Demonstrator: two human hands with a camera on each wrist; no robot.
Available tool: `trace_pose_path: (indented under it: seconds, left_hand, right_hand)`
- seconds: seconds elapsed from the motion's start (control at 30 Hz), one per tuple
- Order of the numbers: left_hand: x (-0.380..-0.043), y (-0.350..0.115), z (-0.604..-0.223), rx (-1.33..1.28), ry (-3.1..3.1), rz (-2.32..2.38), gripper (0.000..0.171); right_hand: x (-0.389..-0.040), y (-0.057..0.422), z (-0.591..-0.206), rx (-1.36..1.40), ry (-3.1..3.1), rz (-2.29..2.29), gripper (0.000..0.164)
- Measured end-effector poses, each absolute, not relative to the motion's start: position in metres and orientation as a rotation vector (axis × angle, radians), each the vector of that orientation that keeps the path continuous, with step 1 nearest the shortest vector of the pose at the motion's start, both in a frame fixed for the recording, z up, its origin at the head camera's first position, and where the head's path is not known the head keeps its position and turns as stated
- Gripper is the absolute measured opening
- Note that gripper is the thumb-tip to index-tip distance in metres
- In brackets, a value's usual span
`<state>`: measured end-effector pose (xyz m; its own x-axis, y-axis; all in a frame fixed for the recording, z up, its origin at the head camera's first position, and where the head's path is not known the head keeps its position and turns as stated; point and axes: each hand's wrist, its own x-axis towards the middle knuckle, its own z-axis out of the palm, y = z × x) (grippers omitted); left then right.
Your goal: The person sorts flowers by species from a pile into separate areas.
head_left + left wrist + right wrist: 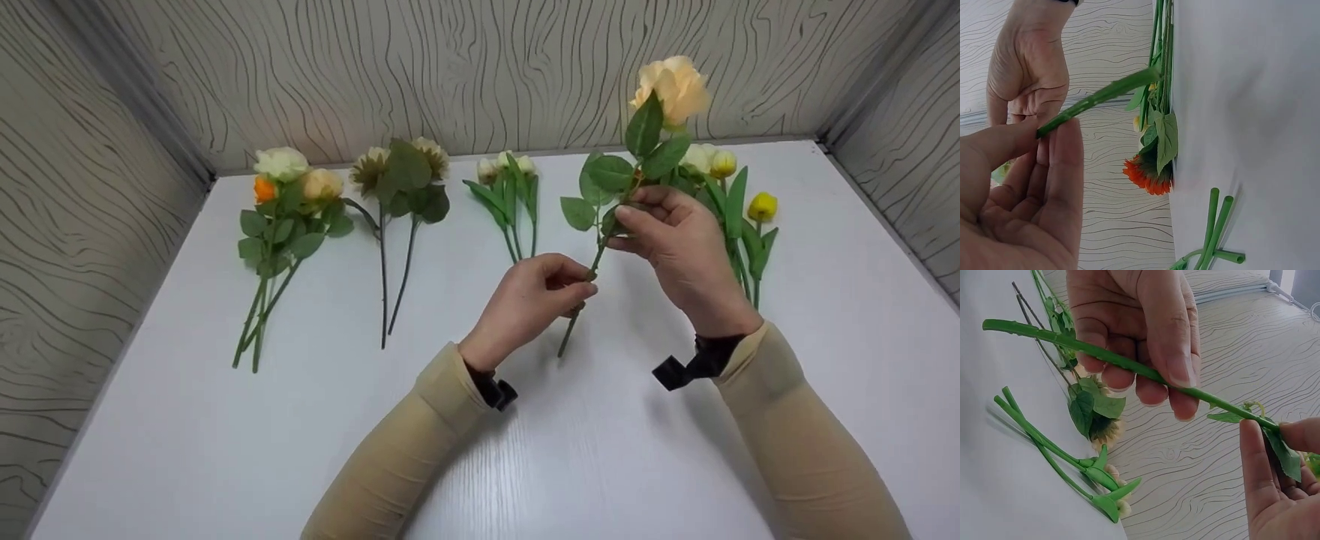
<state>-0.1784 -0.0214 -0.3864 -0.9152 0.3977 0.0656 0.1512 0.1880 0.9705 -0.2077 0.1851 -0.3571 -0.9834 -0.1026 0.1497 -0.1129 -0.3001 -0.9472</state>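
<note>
A peach rose (673, 90) with a green stem and leaves is held up over the table, leaning to the right. My left hand (532, 300) pinches its lower stem between thumb and fingers, and the cut end sticks out below. Higher up, just under the leaves, my right hand (679, 255) pinches the same stem (1100, 354). The right wrist view shows both hands on it, the left hand (1140, 332) nearer the bare end. Behind the right hand, yellow tulips (763, 206) lie partly covered, with an orange-red flower (1148, 174) among them in the left wrist view.
White tulips (510, 169) lie at the back middle of the white table (247, 457). Left of them are two dark-stemmed flowers (409, 165) facing away. A bunch of roses (281, 165), white, orange and peach, lies far left. A wood-patterned wall (420, 67) stands behind.
</note>
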Motion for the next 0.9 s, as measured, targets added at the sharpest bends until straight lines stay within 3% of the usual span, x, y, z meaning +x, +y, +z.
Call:
trace_pose_path:
  seconds: [0.2, 0.33, 0.67, 0.9]
  left_hand:
    - [-0.180, -0.033, -0.383, 0.530, 2.346, 1.763, 0.012]
    - [-0.182, -0.067, -0.378, 0.470, 2.439, 1.706, 0.013]
    - [-0.180, -0.253, -0.357, -0.165, 2.883, 1.516, 0.028]
    - [-0.176, -0.349, -0.378, -0.547, 2.871, 1.398, 0.043]
  right_hand:
    - [-0.210, 0.183, -0.359, 0.312, -1.852, 2.538, 0.042]
    - [-0.211, 0.182, -0.361, 0.352, -1.903, 2.528, 0.047]
    - [-0.211, 0.185, -0.361, 0.356, -1.972, 2.499, 0.039]
    - [-0.212, 0.182, -0.363, 0.395, -1.999, 2.494, 0.037]
